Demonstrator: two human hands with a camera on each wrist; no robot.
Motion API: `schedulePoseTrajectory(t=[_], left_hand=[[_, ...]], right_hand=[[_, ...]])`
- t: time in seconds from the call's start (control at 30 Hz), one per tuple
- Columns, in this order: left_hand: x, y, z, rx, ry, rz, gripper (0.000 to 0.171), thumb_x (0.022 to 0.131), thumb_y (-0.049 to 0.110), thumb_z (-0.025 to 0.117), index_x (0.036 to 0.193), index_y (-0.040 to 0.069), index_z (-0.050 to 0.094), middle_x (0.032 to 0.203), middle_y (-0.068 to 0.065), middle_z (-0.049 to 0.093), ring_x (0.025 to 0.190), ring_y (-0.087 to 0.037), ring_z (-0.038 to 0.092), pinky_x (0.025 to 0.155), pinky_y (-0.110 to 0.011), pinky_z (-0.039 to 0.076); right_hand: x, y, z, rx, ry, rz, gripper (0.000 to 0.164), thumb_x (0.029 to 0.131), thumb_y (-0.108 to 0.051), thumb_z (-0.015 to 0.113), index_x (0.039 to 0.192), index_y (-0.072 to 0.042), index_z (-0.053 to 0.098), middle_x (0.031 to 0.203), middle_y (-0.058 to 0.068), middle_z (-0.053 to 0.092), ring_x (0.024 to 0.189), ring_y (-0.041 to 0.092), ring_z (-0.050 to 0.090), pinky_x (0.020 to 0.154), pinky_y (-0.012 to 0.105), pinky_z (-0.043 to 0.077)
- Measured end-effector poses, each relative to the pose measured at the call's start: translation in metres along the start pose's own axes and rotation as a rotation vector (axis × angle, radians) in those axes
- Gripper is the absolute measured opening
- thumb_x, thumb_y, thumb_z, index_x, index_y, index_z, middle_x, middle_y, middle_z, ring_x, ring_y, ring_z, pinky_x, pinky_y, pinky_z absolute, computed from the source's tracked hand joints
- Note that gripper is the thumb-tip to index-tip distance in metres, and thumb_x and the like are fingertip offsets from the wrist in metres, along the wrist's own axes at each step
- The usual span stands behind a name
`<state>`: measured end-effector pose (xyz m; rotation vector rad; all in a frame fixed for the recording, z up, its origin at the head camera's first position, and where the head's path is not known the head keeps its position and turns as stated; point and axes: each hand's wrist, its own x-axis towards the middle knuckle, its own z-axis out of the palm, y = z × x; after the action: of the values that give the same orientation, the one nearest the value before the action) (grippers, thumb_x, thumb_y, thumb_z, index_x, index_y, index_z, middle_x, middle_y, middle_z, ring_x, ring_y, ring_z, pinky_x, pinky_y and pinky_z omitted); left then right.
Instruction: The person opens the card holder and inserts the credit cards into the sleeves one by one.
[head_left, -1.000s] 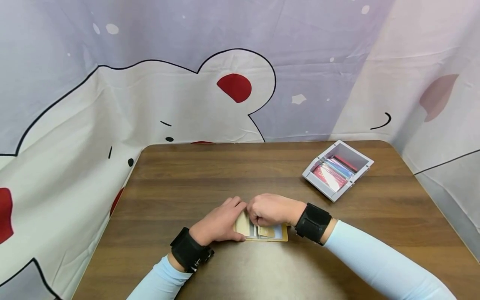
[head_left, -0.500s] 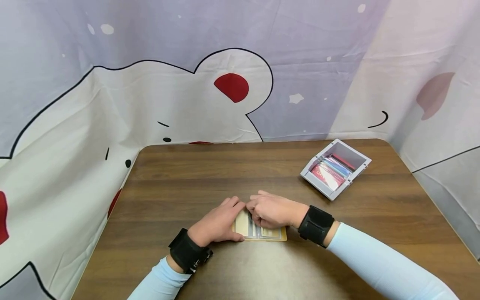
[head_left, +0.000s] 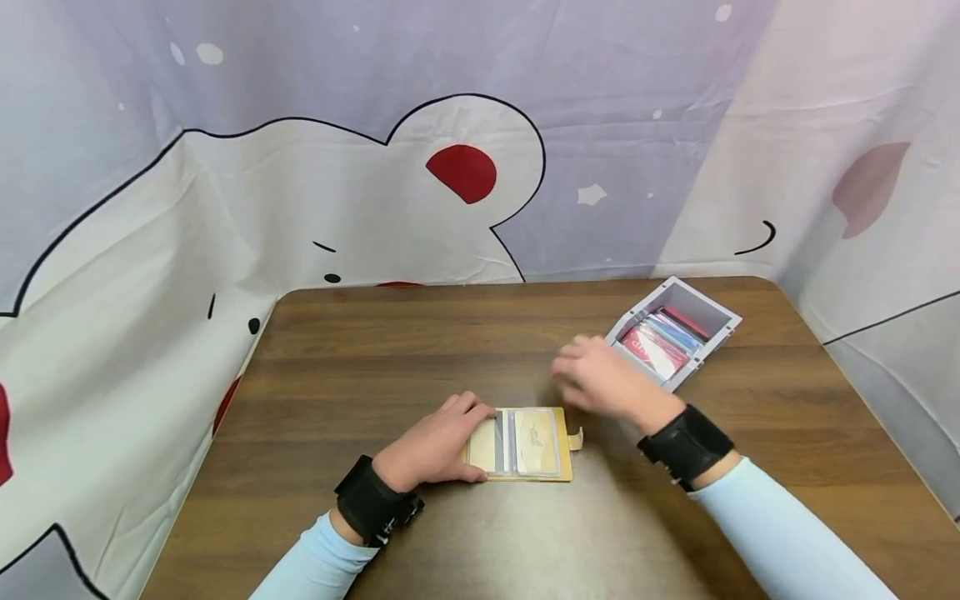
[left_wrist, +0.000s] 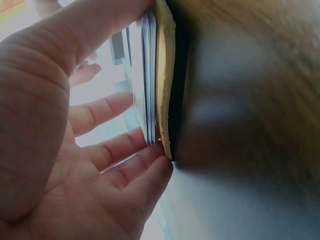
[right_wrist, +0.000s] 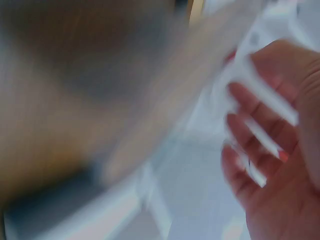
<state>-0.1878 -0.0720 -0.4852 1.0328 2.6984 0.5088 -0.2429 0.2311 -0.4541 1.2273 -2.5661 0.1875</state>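
Note:
An unfolded yellow card holder (head_left: 566, 460) with clear plastic sleeves lies on the table, its snap strap (head_left: 576, 440) sticking out to the right. Behind the right sleeve shows a cream card (head_left: 536, 442) with a faint line drawing. My left hand (head_left: 438, 448) holds the holder's left end, thumb at the near edge and fingers at the far edge. The left wrist view shows the cover and stacked sleeves (left_wrist: 145, 75) edge-on between them. My right hand (head_left: 611, 382) is in the air, near the grey box, fingers loosely bent and nothing in them.
A grey open box (head_left: 723, 329) stands tilted at the back right, with several coloured cards (head_left: 666, 340) inside. The wooden table (head_left: 420, 350) meets a printed curtain (head_left: 337, 192) along its back and sides.
My right hand has left the card holder and moved right and away toward the grey box, uncovering the right sleeve and strap. The left hand keeps its place on the holder.

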Motion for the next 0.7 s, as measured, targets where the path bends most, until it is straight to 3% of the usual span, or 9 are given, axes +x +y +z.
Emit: schedulePoseTrajectory(t=[0.13,0.2,0.27,0.33,0.43,0.53,0.6,0.7], left_hand=[[-0.001,0.002,0.002,-0.008,-0.016,-0.003,0.08,0.078,0.043,0.088,0.144,0.014,0.053,0.129,-0.001,0.052,0.11,-0.016,0.046,0.086,-0.026,0.049],[-0.002,0.002,0.001,-0.009,-0.016,-0.001,0.08,0.078,0.042,0.089,0.143,0.014,0.053,0.129,-0.001,0.052,0.11,-0.016,0.046,0.086,-0.026,0.049],[-0.002,0.002,0.001,-0.003,-0.016,-0.002,0.08,0.077,0.042,0.089,0.143,0.014,0.053,0.128,-0.001,0.052,0.111,-0.016,0.047,0.087,-0.027,0.05],[-0.003,0.003,0.0,0.004,-0.02,-0.007,0.08,0.077,0.041,0.09,0.143,0.014,0.053,0.128,-0.001,0.052,0.111,-0.016,0.047,0.089,-0.027,0.05],[-0.002,0.003,-0.002,0.014,-0.03,-0.01,0.081,0.077,0.042,0.089,0.144,0.014,0.053,0.129,0.0,0.051,0.112,-0.016,0.047,0.091,-0.027,0.05],[0.0,0.004,-0.003,0.02,-0.038,-0.005,0.082,0.077,0.043,0.089,0.144,0.014,0.052,0.129,0.0,0.051,0.112,-0.016,0.047,0.091,-0.027,0.05],[0.001,0.004,-0.005,0.021,-0.042,-0.001,0.082,0.077,0.044,0.089,0.144,0.014,0.052,0.129,-0.001,0.051,0.112,-0.016,0.047,0.09,-0.027,0.05],[0.003,0.007,-0.007,0.015,-0.039,-0.007,0.083,0.077,0.047,0.089,0.143,0.015,0.053,0.128,-0.001,0.05,0.112,-0.017,0.046,0.088,-0.026,0.05]], right_hand=[[-0.025,0.041,-0.018,-0.16,0.024,0.379,0.013,0.078,-0.012,0.073,0.086,-0.006,0.065,0.088,0.013,0.069,0.086,0.038,0.061,0.073,0.051,0.046],[-0.036,0.057,-0.024,-0.173,-0.035,0.569,0.025,0.081,-0.02,0.076,0.091,-0.002,0.062,0.096,0.02,0.068,0.094,0.044,0.059,0.078,0.057,0.043],[-0.044,0.07,-0.026,-0.158,-0.13,0.706,0.044,0.081,-0.031,0.08,0.102,0.002,0.061,0.108,0.026,0.065,0.104,0.049,0.054,0.085,0.063,0.039],[-0.049,0.081,-0.026,-0.132,-0.222,0.77,0.057,0.077,-0.041,0.082,0.107,0.003,0.061,0.116,0.027,0.061,0.112,0.051,0.049,0.092,0.068,0.035],[-0.054,0.094,-0.028,-0.075,-0.288,0.799,0.051,0.073,-0.046,0.085,0.096,-0.005,0.066,0.109,0.021,0.061,0.112,0.049,0.049,0.093,0.072,0.032],[-0.059,0.105,-0.033,-0.034,-0.291,0.81,0.041,0.071,-0.047,0.087,0.076,-0.014,0.063,0.09,0.01,0.061,0.099,0.04,0.054,0.086,0.067,0.034],[-0.061,0.11,-0.039,-0.01,-0.299,0.825,0.042,0.073,-0.047,0.087,0.073,-0.015,0.06,0.081,0.006,0.06,0.091,0.036,0.056,0.082,0.067,0.036],[-0.059,0.113,-0.048,0.068,-0.291,0.827,0.035,0.079,-0.038,0.085,0.075,-0.012,0.061,0.071,0.004,0.06,0.078,0.029,0.058,0.075,0.053,0.044]])
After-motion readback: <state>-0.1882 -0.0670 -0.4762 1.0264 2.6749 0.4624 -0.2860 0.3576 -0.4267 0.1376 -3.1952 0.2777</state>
